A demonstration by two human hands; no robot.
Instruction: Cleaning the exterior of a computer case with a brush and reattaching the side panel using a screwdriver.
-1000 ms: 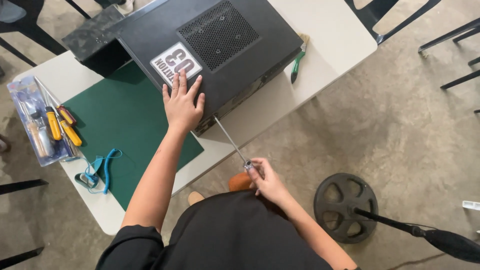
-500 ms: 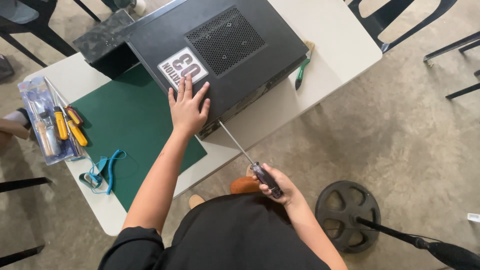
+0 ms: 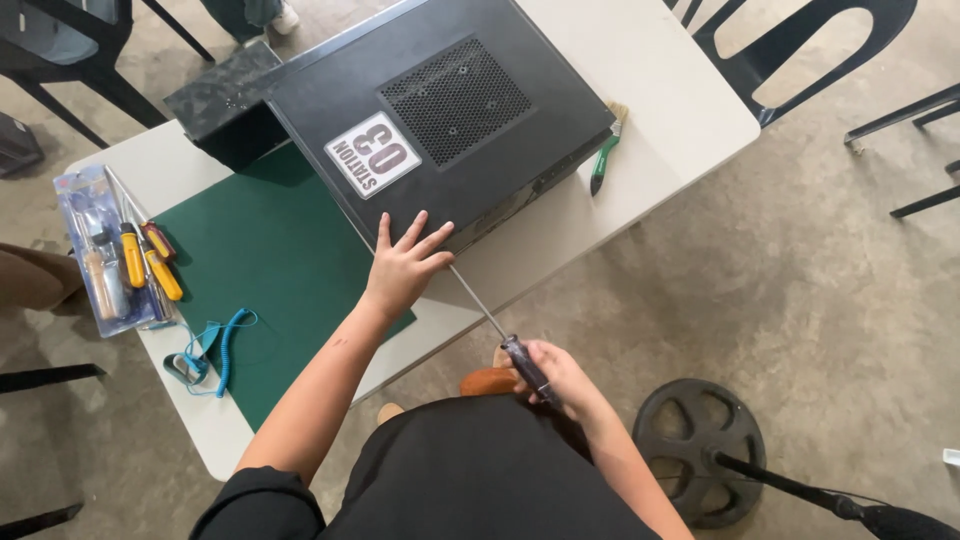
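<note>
In the head view we see our left hand (image 3: 405,268) spread flat, fingers wide, on the near edge of the black computer case (image 3: 440,130), which lies on its side across the white table (image 3: 690,110) at upper centre, partly over the green mat (image 3: 270,260). Our right hand (image 3: 560,378), at lower centre, is closed around the dark handle of a long screwdriver (image 3: 492,325) whose thin shaft runs up-left to the case's near face just beside the left hand. Compared with half a second ago, the left hand has slid slightly lower along the case edge while the right hand keeps its grip, and the green-handled brush (image 3: 606,150) and screwdriver set (image 3: 120,255) lie unchanged.
</note>
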